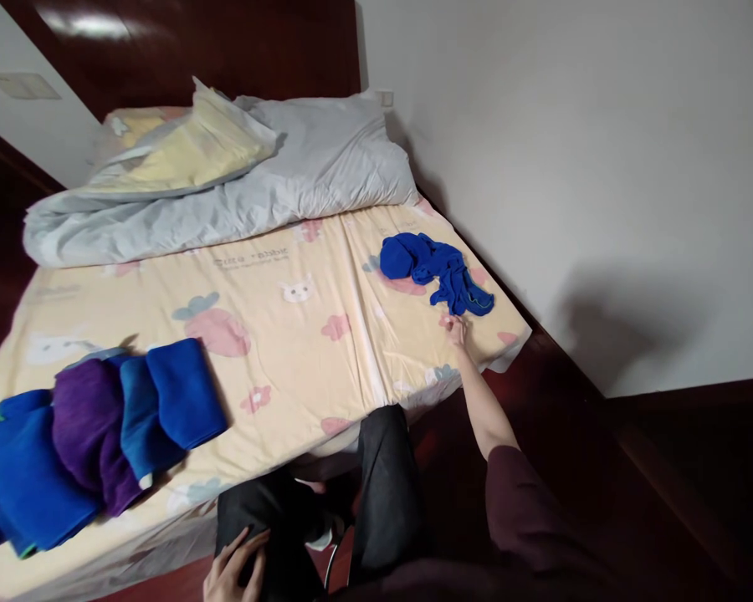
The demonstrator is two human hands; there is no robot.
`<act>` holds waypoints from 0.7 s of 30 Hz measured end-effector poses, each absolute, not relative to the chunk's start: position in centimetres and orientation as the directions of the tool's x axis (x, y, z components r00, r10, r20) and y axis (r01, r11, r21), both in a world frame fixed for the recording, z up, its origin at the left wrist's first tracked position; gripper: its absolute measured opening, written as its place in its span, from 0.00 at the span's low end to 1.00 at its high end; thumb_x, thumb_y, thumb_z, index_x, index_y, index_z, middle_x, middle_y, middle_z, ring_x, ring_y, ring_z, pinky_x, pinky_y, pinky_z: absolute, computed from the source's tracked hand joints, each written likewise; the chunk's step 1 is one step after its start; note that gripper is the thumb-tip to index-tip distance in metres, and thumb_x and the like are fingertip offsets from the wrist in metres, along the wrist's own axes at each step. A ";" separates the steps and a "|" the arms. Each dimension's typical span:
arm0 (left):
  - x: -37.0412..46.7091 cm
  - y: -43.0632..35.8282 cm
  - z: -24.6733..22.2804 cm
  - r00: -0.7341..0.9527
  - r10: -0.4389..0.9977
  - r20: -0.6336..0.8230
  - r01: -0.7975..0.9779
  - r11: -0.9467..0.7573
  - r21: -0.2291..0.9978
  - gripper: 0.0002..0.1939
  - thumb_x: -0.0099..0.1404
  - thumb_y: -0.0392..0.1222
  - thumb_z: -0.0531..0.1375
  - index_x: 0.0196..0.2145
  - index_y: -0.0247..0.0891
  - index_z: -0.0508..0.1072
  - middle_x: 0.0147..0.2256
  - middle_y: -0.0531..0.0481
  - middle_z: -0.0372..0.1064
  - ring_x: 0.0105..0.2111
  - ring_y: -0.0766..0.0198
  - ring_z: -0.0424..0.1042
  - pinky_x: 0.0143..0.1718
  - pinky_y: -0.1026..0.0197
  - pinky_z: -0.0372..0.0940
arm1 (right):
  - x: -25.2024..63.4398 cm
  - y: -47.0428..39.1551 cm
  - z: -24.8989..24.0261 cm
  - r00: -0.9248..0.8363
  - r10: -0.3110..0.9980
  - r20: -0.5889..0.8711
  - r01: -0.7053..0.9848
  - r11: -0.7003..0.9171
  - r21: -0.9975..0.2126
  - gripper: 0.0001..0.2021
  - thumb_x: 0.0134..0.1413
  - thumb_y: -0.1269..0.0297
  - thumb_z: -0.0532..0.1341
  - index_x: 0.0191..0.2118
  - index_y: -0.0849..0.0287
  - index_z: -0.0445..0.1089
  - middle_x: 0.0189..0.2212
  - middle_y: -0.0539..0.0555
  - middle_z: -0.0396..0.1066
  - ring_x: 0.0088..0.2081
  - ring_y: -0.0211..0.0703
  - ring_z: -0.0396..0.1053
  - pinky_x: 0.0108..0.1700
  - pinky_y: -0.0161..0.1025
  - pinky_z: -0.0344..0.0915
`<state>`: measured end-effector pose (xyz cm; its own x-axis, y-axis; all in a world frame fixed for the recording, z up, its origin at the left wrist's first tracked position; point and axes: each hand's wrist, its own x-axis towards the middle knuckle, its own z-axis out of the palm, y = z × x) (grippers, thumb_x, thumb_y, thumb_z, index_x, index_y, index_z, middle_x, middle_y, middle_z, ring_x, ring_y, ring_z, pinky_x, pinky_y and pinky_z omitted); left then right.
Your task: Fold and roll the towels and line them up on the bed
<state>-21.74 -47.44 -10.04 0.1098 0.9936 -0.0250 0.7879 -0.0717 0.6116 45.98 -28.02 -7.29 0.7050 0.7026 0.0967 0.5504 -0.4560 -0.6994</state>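
Observation:
A crumpled blue cloth (448,272) lies on the right part of the bed. My right hand (455,331) is just in front of its lower edge, with the fingers curled; whether it grips anything is too small to make out. My left hand (237,568) rests on my left knee, its fingers spread and holding nothing. On the left side of the bed, folded cloths lie in an overlapping row: a blue one (185,393), a teal-blue one (147,426), a purple one (91,418) and a larger blue one (34,477).
The bed (294,351) has a yellow patterned sheet. A grey quilt (326,150) with a yellow side is bunched near the dark headboard (226,50). A white wall (571,167) stands to the right. My knees are against the bed's front edge.

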 end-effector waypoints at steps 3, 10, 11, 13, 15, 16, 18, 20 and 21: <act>-21.4 -47.3 -9.5 0.122 0.992 -0.011 0.787 -0.090 0.610 0.18 0.60 0.59 0.58 0.37 0.51 0.84 0.45 0.47 0.82 0.54 0.41 0.77 0.55 0.39 0.72 | 41.5 -32.8 -7.4 0.648 0.750 0.135 0.582 -0.373 -0.722 0.15 0.59 0.71 0.55 0.43 0.61 0.80 0.49 0.64 0.79 0.55 0.53 0.72 0.66 0.50 0.62; -20.6 -47.1 -8.4 0.107 0.994 -0.013 0.766 -0.074 0.639 0.20 0.59 0.58 0.58 0.37 0.46 0.84 0.46 0.43 0.82 0.54 0.42 0.76 0.56 0.42 0.71 | 26.6 -46.9 -8.7 0.567 0.817 0.102 0.403 -0.167 -0.900 0.11 0.60 0.52 0.61 0.37 0.50 0.79 0.39 0.59 0.81 0.45 0.59 0.77 0.54 0.58 0.73; -20.1 -47.2 -8.0 0.111 0.994 -0.019 0.748 -0.071 0.660 0.21 0.60 0.58 0.57 0.38 0.44 0.84 0.45 0.43 0.82 0.54 0.42 0.76 0.56 0.42 0.71 | 24.8 -48.5 -8.2 0.584 0.807 0.092 0.364 -0.158 -0.918 0.12 0.61 0.50 0.61 0.37 0.49 0.78 0.39 0.59 0.81 0.44 0.60 0.78 0.54 0.59 0.74; -18.5 -47.6 -6.9 0.133 0.991 -0.034 0.689 -0.068 0.721 0.22 0.63 0.57 0.56 0.41 0.42 0.83 0.44 0.43 0.82 0.51 0.45 0.77 0.56 0.44 0.72 | 21.3 -51.3 -6.7 0.634 0.769 0.086 0.286 -0.129 -0.950 0.13 0.62 0.47 0.61 0.38 0.48 0.78 0.39 0.59 0.80 0.43 0.60 0.78 0.51 0.60 0.75; -16.0 -48.1 -5.4 0.140 0.990 -0.029 0.632 -0.067 0.772 0.21 0.67 0.55 0.55 0.44 0.40 0.82 0.47 0.42 0.80 0.51 0.48 0.77 0.56 0.46 0.72 | 18.1 -53.7 -5.0 0.683 0.724 0.094 0.212 -0.073 -0.975 0.13 0.63 0.47 0.61 0.39 0.47 0.77 0.37 0.58 0.79 0.40 0.59 0.78 0.46 0.58 0.77; -14.6 -48.5 -4.6 0.171 0.985 -0.019 0.600 -0.089 0.795 0.21 0.69 0.55 0.56 0.46 0.40 0.81 0.48 0.42 0.80 0.52 0.49 0.77 0.57 0.46 0.71 | 16.7 -54.9 -4.1 0.696 0.711 0.098 0.183 -0.044 -0.982 0.13 0.63 0.47 0.61 0.40 0.48 0.77 0.36 0.58 0.78 0.38 0.57 0.78 0.44 0.56 0.78; -11.6 -49.1 -2.7 0.289 0.957 0.022 0.515 -0.175 0.839 0.20 0.71 0.53 0.56 0.52 0.41 0.80 0.50 0.42 0.78 0.51 0.50 0.77 0.58 0.46 0.72 | 14.2 -57.0 -2.3 0.693 0.713 0.108 0.158 -0.004 -0.987 0.11 0.64 0.49 0.62 0.39 0.48 0.77 0.35 0.57 0.77 0.36 0.55 0.78 0.40 0.52 0.78; -8.8 -49.5 -0.6 0.453 0.887 0.090 0.412 -0.298 0.861 0.20 0.73 0.50 0.57 0.57 0.45 0.77 0.55 0.43 0.76 0.56 0.51 0.75 0.61 0.45 0.70 | 12.5 -58.7 -0.6 0.647 0.750 0.134 0.194 0.008 -0.981 0.10 0.66 0.52 0.61 0.39 0.48 0.77 0.36 0.57 0.77 0.37 0.53 0.78 0.40 0.51 0.78; -7.6 -49.6 0.5 0.530 0.837 0.136 0.351 -0.363 0.863 0.21 0.74 0.49 0.57 0.60 0.47 0.75 0.58 0.43 0.74 0.59 0.51 0.73 0.64 0.44 0.68 | 12.0 -59.3 0.3 0.607 0.779 0.155 0.227 0.017 -0.974 0.10 0.66 0.53 0.61 0.39 0.48 0.78 0.37 0.57 0.77 0.39 0.53 0.78 0.42 0.52 0.78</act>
